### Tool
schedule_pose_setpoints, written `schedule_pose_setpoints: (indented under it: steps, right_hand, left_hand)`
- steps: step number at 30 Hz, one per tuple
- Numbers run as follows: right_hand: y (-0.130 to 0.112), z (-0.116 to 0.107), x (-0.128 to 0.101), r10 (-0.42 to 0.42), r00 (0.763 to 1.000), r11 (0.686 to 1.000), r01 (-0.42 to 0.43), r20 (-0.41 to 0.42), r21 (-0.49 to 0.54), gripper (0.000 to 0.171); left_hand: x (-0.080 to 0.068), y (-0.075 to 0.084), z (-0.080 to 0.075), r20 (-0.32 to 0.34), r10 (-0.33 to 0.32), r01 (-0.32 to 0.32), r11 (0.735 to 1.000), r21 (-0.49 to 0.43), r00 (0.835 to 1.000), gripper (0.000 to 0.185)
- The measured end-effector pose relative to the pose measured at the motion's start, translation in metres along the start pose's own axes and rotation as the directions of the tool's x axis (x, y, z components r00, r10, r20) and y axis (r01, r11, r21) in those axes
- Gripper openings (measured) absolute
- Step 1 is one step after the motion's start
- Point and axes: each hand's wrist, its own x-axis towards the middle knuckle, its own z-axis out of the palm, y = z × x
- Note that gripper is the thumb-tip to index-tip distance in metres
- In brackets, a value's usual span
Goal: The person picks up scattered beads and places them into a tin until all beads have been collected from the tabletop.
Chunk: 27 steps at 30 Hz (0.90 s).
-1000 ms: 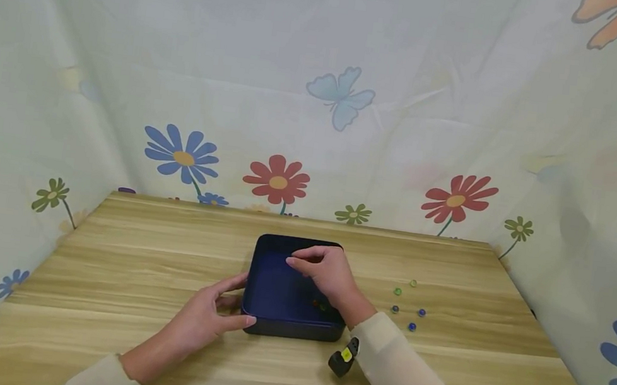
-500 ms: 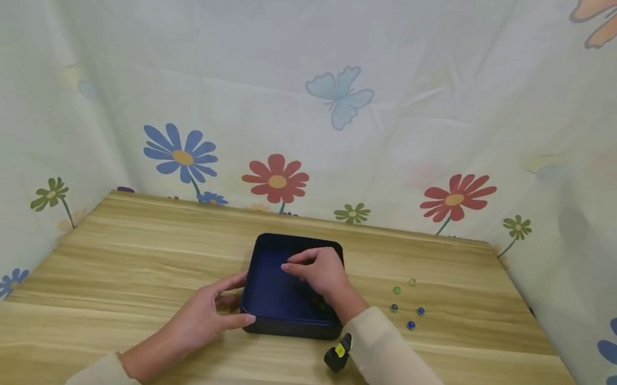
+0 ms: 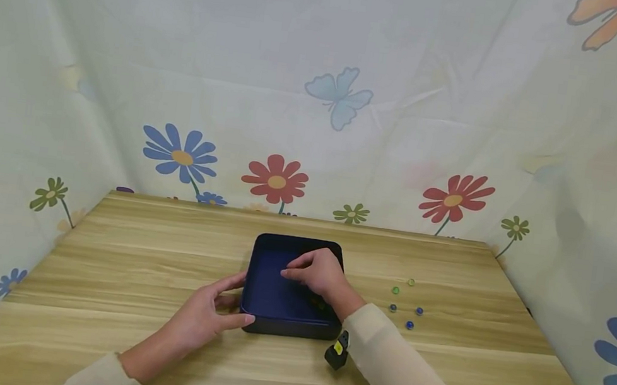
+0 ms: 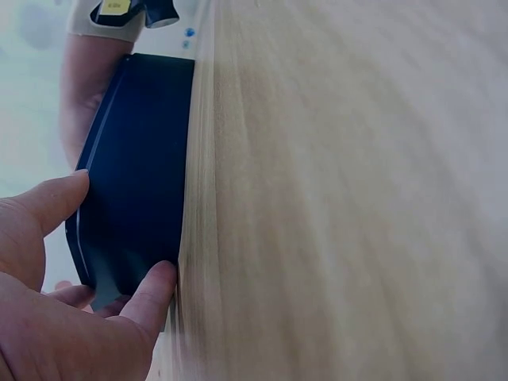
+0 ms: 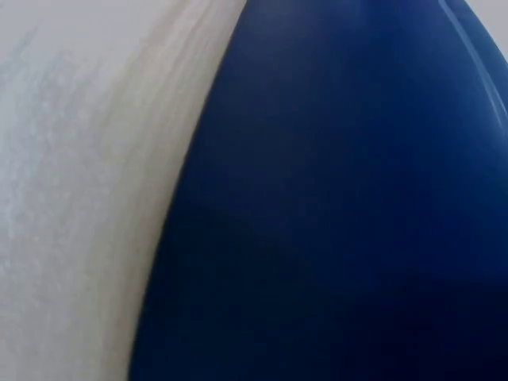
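A dark blue rectangular tray [image 3: 273,290] with raised sides sits on the wooden table. My left hand [image 3: 199,320] grips its near left corner, thumb at the front and fingers along the left side; the left wrist view shows the fingers against the tray's outer wall [image 4: 147,159]. My right hand [image 3: 322,273] reaches over the right side into the tray, thumb and forefinger brought close together. Whether anything lies between those fingertips is hidden. Small marbles [image 3: 320,304] lie dimly inside, below the right wrist. The right wrist view holds mostly the tray's blue surface [image 5: 333,159].
Right of the tray, several loose glass marbles lie on the table: green ones, such as this marble [image 3: 396,290], and blue ones, such as this marble [image 3: 410,325]. A black wrist camera [image 3: 337,351] hangs under the right sleeve. Flower-printed cloth [image 3: 335,157] surrounds the table.
My right hand has lowered slightly inside the tray, its fingertips coming a little nearer to me. My left hand and the tray have stayed in place; the loose marbles lie as before.
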Motion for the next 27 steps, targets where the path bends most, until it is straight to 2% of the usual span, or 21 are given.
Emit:
schedule_pose_setpoints:
  steps: [14, 27]
  right_hand:
    - [0.0028, 0.0045, 0.0057, 0.028, 1.000, 0.996, -0.028, 0.002, -0.081, 0.017]
    - [0.0038, 0.0057, 0.0069, 0.030, 1.000, 0.992, -0.030, 0.000, -0.123, 0.017]
  left_hand:
    - [0.0001, -0.0014, -0.0008, 0.027, 0.028, -0.028, 0.999, -0.021, 0.999, 0.086]
    - [-0.0002, -0.0011, -0.0012, 0.031, 0.020, -0.019, 1.000, -0.017, 0.999, 0.086]
